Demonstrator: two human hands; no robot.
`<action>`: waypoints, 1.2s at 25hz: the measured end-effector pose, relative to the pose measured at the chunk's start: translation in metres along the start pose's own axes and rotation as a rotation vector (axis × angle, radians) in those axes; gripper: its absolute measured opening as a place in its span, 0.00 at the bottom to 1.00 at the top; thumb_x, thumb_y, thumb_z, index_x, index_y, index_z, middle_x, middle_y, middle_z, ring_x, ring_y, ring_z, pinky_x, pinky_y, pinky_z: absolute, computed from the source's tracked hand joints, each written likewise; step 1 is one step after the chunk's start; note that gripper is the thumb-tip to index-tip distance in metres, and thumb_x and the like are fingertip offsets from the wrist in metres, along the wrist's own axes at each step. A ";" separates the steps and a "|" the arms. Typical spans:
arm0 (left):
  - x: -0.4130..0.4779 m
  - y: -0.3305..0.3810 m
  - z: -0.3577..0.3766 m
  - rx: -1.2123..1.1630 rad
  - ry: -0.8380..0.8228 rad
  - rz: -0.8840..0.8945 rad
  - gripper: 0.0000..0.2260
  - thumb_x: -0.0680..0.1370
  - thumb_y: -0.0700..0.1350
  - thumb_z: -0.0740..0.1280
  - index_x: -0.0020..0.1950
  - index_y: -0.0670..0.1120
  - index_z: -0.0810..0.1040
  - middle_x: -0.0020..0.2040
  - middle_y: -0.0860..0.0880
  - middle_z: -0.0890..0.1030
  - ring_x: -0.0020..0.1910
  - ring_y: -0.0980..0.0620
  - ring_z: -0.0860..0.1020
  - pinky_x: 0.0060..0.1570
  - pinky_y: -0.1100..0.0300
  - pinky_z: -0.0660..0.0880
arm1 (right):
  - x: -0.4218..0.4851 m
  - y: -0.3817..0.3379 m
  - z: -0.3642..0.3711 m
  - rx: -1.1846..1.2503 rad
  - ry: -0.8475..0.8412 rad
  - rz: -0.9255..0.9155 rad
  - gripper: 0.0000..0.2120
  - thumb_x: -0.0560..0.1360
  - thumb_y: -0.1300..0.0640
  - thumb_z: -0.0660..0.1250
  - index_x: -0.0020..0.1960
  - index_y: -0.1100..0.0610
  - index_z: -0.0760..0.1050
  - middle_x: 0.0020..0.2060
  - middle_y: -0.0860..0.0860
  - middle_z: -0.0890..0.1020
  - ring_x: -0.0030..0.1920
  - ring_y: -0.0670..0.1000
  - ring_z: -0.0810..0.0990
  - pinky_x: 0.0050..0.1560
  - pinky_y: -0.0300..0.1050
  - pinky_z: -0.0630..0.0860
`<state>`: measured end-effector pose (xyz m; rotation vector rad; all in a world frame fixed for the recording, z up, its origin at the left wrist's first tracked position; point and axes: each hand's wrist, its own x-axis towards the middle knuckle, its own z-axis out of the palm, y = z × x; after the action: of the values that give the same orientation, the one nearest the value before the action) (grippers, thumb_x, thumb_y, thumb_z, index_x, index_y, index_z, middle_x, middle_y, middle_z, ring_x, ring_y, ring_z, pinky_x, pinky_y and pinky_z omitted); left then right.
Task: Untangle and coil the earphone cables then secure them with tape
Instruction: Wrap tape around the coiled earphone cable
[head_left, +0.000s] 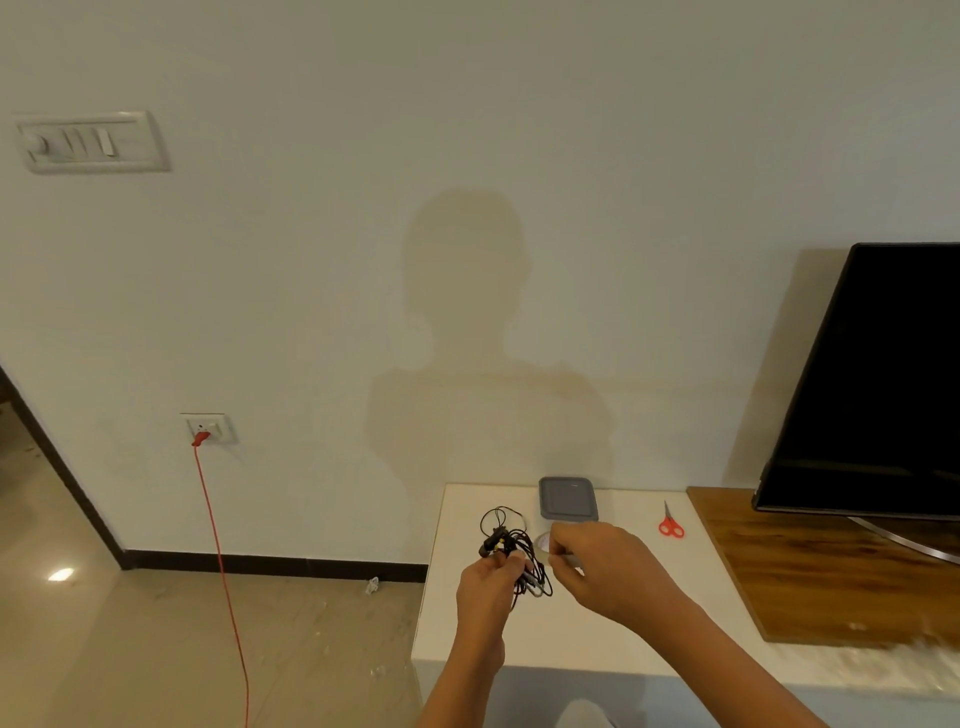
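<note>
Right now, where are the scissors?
Head view: the red scissors lie on the white table, right of the grey container, just left of the wooden board under the TV.

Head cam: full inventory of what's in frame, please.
earphone cables: 1 tangled bundle, black, held over the table
tape roll: 1, clear, on the table behind the bundle, partly hidden
container: 1, grey, lidded, at the table's back edge
scissors: 1, red handles, on the table right of the container
table: 1, white, centre
wooden top: 1, brown, right of the table
TV: 1, black, on the wooden top
cord: 1, red, plugged into the socket, running down
socket: 1, white, low on the left wall
switch panel: 1, white, upper left wall
left hand: grips the cables
right hand: fingers curled by the tape roll; grip unclear
</note>
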<state>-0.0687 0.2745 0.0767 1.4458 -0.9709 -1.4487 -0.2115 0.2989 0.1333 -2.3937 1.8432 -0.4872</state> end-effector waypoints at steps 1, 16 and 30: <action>0.005 -0.002 0.000 -0.011 -0.011 -0.011 0.08 0.78 0.44 0.66 0.46 0.41 0.83 0.45 0.46 0.85 0.49 0.48 0.80 0.47 0.59 0.75 | 0.002 0.003 0.004 0.003 0.006 0.020 0.10 0.80 0.49 0.56 0.52 0.52 0.73 0.47 0.48 0.82 0.41 0.45 0.73 0.47 0.42 0.77; 0.109 -0.028 0.044 0.181 0.005 -0.041 0.11 0.74 0.43 0.69 0.32 0.44 0.82 0.33 0.48 0.82 0.35 0.53 0.77 0.36 0.64 0.70 | 0.053 0.085 0.099 0.071 0.133 0.343 0.11 0.80 0.50 0.59 0.53 0.54 0.76 0.46 0.49 0.82 0.42 0.48 0.78 0.44 0.33 0.72; 0.239 -0.128 0.117 0.319 -0.022 -0.186 0.09 0.71 0.42 0.70 0.35 0.37 0.81 0.29 0.47 0.77 0.30 0.51 0.72 0.32 0.61 0.67 | 0.083 0.208 0.254 0.135 0.061 0.618 0.05 0.77 0.52 0.64 0.46 0.53 0.75 0.40 0.48 0.81 0.38 0.48 0.78 0.40 0.40 0.78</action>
<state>-0.1847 0.0880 -0.1212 1.7940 -1.1451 -1.4930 -0.3099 0.1304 -0.1436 -1.6125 2.3358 -0.5911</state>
